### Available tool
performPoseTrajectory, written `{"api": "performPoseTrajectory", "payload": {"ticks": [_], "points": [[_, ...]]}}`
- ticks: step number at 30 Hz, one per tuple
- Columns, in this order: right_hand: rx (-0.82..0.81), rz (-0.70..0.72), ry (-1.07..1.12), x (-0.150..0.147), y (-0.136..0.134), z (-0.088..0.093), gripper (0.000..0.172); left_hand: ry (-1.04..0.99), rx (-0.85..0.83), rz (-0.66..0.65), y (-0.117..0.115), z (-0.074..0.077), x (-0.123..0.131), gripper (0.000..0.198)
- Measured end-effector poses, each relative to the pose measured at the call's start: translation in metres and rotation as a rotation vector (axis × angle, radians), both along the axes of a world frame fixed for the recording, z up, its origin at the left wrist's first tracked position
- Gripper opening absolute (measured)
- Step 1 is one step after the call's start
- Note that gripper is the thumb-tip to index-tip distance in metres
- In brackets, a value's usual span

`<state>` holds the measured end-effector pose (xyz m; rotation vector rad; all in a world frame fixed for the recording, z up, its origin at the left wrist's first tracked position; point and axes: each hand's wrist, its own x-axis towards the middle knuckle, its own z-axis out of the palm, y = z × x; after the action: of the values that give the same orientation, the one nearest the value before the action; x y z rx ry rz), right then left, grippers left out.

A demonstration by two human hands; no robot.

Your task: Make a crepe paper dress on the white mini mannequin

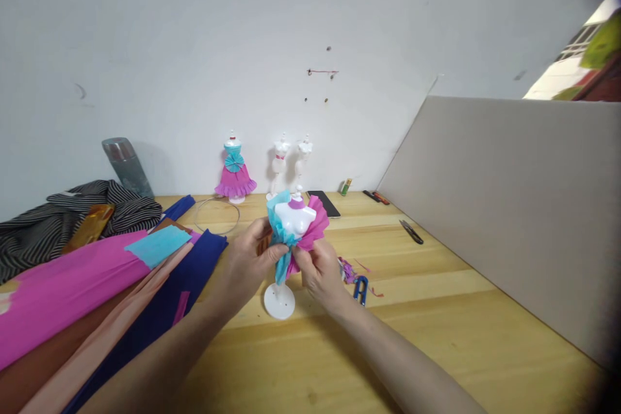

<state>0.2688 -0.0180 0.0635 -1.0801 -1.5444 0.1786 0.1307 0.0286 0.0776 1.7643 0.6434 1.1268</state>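
Observation:
A small white mannequin bust (295,218) on a round white stand (279,301) is at the centre of the wooden table (436,310). Pleated blue and pink crepe paper (313,228) wraps its waist. My left hand (250,259) is closed on the blue paper at the bust's left side. Pinching the pink paper just below the bust is my right hand (317,272). Both hands press the paper against the figure.
Rolls of pink, peach and dark blue crepe paper (97,297) lie at left beside striped cloth (63,213) and a grey flask (123,165). A dressed mannequin (235,171) and two bare ones (291,162) stand by the wall. Blue-handled scissors (359,288), black snips (411,231), a phone (325,202).

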Motion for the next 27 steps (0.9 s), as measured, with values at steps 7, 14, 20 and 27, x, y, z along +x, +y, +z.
{"api": "performPoseTrajectory", "payload": {"ticks": [7, 14, 20, 27], "points": [[-0.046, 0.001, -0.006, -0.001, 0.001, -0.001, 0.026, 0.309, 0.129, 0.003, -0.007, 0.01, -0.005, 0.019], [-0.093, 0.05, -0.006, 0.001, 0.004, -0.002, 0.027, 0.443, 0.247, 0.061, -0.012, 0.009, -0.006, 0.026], [-0.133, 0.066, -0.032, 0.003, 0.0, 0.007, 0.03, 0.392, 0.299, 0.111, -0.011, 0.004, -0.004, 0.022], [-0.185, 0.0, -0.088, 0.003, -0.004, 0.012, 0.04, 0.371, 0.309, 0.142, -0.015, 0.007, -0.003, 0.019]]}}
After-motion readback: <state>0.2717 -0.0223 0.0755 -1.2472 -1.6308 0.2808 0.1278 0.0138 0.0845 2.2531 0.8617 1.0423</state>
